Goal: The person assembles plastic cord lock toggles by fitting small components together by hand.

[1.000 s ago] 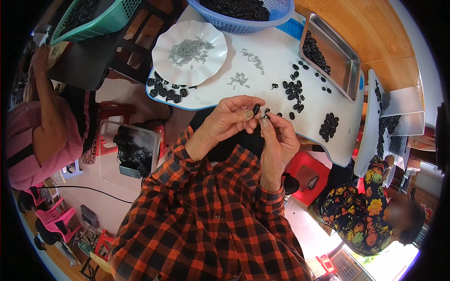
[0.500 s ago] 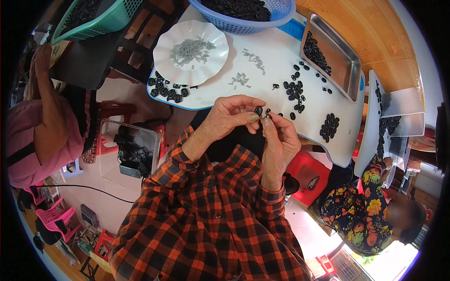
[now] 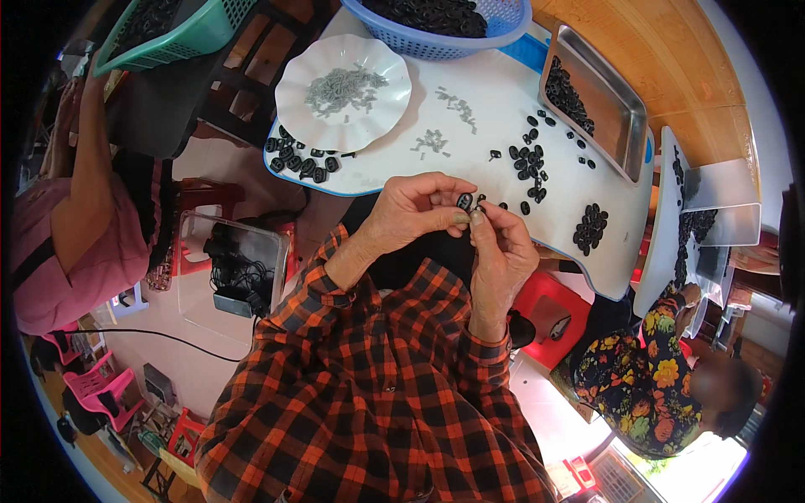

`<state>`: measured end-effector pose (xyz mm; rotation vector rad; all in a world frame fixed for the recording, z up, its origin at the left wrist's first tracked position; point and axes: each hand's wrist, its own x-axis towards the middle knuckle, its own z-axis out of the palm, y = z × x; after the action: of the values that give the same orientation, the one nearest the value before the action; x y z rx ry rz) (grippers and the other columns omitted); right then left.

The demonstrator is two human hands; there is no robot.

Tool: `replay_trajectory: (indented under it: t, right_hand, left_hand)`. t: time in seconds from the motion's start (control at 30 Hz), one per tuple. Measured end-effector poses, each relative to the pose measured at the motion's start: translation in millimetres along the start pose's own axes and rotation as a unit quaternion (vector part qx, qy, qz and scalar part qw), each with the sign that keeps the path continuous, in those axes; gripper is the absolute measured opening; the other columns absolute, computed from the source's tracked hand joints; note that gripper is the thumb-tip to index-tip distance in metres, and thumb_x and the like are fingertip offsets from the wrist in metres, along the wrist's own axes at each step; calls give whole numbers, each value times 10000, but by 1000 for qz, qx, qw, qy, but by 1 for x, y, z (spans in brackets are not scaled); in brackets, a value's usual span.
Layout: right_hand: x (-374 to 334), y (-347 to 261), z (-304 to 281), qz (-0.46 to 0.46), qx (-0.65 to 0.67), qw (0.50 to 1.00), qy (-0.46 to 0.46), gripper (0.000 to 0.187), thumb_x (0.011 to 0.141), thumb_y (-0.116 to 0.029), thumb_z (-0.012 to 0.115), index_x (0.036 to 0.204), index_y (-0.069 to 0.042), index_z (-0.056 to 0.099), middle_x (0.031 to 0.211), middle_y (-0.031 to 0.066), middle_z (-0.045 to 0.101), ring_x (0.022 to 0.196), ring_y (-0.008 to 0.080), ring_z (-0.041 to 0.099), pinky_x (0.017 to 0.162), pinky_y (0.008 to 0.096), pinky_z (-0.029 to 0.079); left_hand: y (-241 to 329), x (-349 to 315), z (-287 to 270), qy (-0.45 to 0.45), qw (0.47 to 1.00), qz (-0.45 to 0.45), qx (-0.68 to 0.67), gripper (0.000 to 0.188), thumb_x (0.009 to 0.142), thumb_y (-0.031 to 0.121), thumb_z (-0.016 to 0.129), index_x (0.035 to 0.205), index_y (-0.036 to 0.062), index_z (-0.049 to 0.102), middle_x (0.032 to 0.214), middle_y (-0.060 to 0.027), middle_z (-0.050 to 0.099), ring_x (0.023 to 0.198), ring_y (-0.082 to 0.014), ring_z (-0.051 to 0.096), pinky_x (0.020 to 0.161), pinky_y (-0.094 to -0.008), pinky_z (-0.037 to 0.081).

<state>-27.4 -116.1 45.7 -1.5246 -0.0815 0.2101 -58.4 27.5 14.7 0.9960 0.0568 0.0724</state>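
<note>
My left hand [image 3: 415,210] pinches a small black ring-shaped part [image 3: 464,201] between thumb and fingers, just above the near edge of the white table [image 3: 503,109]. My right hand [image 3: 503,251] meets it fingertip to fingertip and pinches a tiny piece [image 3: 479,202] against the black part. Both hands hover in front of my chest, in orange-and-black plaid sleeves. Loose black parts [image 3: 530,163] lie on the table just beyond my fingers. A white scalloped plate [image 3: 293,84] of small grey metal pieces sits to the far left.
A metal tray [image 3: 625,101] with black parts stands at the table's right, a blue basket [image 3: 503,33] of black parts at the far edge, a green basket [image 3: 193,33] at upper left. One person in pink sits to my left, another in a floral top at lower right.
My hands have stayed together at the same spot; the fingers shifted only slightly around the small black part.
</note>
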Motion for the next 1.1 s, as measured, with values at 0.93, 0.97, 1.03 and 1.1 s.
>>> replay_trajectory:
  t: [0.93,0.97,1.03,1.1]
  right_hand:
    - [4,-1,-7,28,-15,998,-51,115,831,2,651,941,35,654,831,52,661,730,73,576,686,199,462]
    - [4,-1,-6,27,-7,998,-50,112,832,6,649,940,36,654,826,53,660,725,74,576,681,198,462]
    - [4,-1,-5,25,1,998,-49,110,833,9,647,939,36,653,821,55,660,720,75,576,675,196,463]
    - [4,-2,-5,23,11,998,-56,103,831,1,657,927,36,655,796,47,653,685,67,562,630,189,454]
  left_hand:
    - [2,0,-4,-20,983,67,169,257,819,-26,663,1073,-25,629,785,-35,586,675,-88,622,608,-207,518]
    - [2,0,-4,-20,983,67,168,257,819,-26,663,1073,-25,629,785,-35,586,675,-88,622,608,-207,518]
    - [2,-1,-4,-22,981,68,182,258,815,-34,660,1071,-12,637,783,-34,583,664,-89,622,602,-208,518]
    - [2,-1,-4,-22,981,68,180,260,813,-36,660,1071,-10,639,785,-35,583,667,-91,625,598,-207,516]
